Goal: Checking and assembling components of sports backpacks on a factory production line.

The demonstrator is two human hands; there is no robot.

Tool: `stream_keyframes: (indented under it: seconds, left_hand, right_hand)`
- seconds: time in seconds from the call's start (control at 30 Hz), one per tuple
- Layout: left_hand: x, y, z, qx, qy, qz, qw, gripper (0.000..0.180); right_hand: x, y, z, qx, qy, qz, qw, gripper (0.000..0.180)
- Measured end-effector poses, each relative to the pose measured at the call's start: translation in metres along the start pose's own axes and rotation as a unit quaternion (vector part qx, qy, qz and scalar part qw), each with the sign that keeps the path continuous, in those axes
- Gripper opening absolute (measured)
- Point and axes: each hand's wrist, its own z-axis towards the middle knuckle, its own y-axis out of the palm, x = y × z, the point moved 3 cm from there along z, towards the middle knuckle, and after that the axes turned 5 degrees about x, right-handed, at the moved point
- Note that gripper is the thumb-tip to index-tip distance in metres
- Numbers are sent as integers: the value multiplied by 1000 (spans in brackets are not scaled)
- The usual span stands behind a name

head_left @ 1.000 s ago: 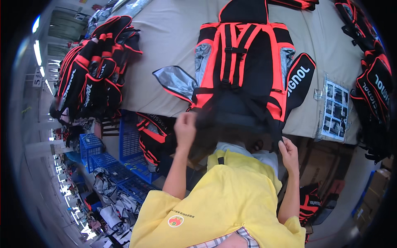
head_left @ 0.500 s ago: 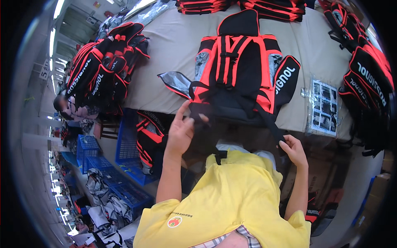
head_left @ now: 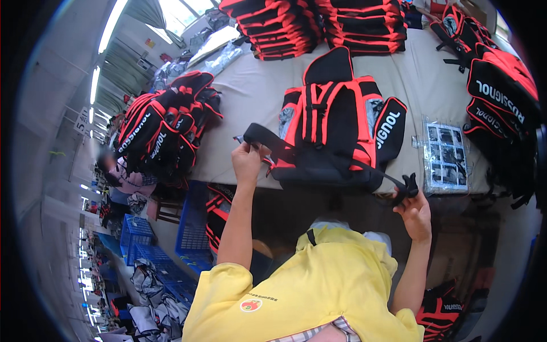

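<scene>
— Backpack (head_left: 336, 128): what's changed?
— A second ago both hands were up against it; now it lies flat on the worktop (head_left: 250, 91), near the front edge, straps up, and the hands have drawn apart.
— Holding what?
— Left hand (head_left: 248, 162) is clenched on the left belt strap (head_left: 268, 139); right hand (head_left: 416, 214) fingers grip the buckle (head_left: 407, 188). Belt spread wide, I'd judge.
— Which way does it point?
— Top away from the person, long axis running front to back.

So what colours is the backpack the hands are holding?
The backpack is red and black with grey side patches, seen in the head view.
</scene>
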Motion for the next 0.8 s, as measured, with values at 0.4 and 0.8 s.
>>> stream_keyframes:
  seconds: [0.4, 0.8]
  left_hand:
    - [-150, -14, 31, 8, -360, -467, 808, 51]
    - [10, 9, -2, 174, 361, 234, 886, 15]
  right_hand:
    - [-5, 11, -5, 132, 30, -125, 983, 47]
    - [-41, 15, 44, 208, -53, -313, 925, 45]
